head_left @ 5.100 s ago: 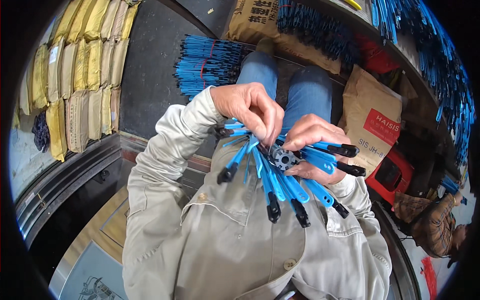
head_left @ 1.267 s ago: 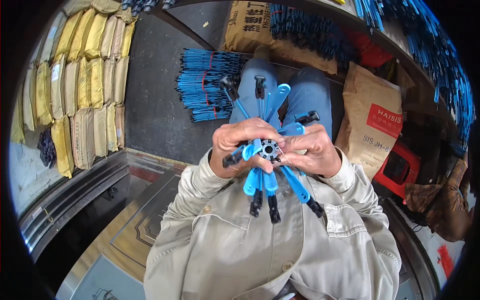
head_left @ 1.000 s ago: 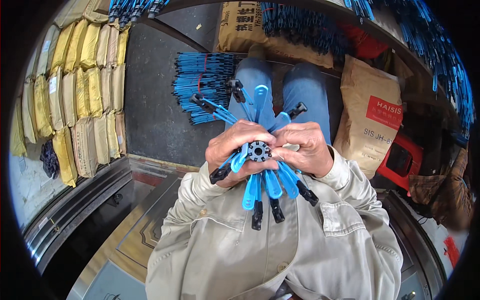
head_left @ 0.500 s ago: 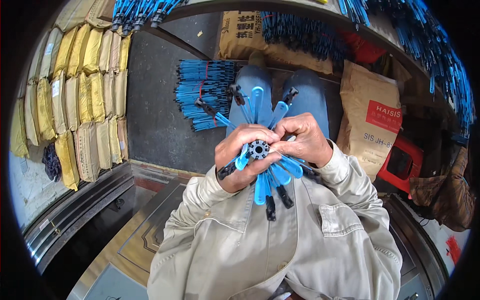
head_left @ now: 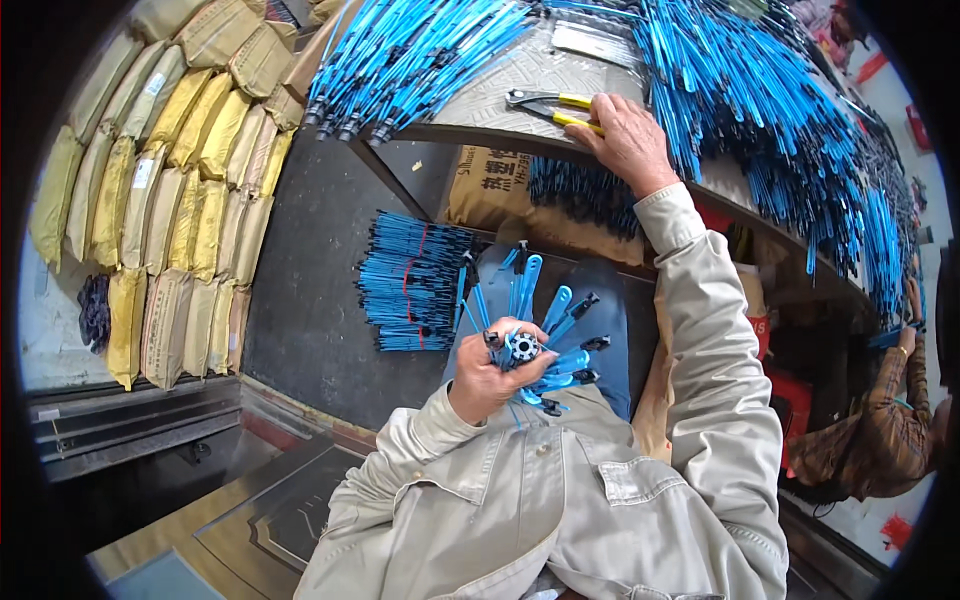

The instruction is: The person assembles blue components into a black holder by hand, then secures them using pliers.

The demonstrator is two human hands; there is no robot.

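My left hand (head_left: pixel 478 378) is closed around a round notched hub (head_left: pixel 523 346) above my lap. Blue strips with black ends fan out from the hub, mostly up and to the right. At the far worktable (head_left: pixel 490 100), my right hand (head_left: pixel 632 142) has its fingers on the yellow handles of a pair of pliers (head_left: pixel 574 100). The pliers lie on the tabletop, metal jaws pointing left and handles spread. How far the fingers wrap round the handles is partly hidden.
Piles of blue strips (head_left: pixel 430 60) cover the table's left and right parts. A banded blue bundle (head_left: pixel 405 285) lies on the floor left of my knees. Yellow and tan sacks (head_left: pixel 170 200) are stacked at the left. Another person's arm (head_left: pixel 893 375) shows at far right.
My right hand has left the hub and reached forward to the pliers on the table. My left hand keeps the hub, now slightly lower. The view has tilted up, showing more tabletop.
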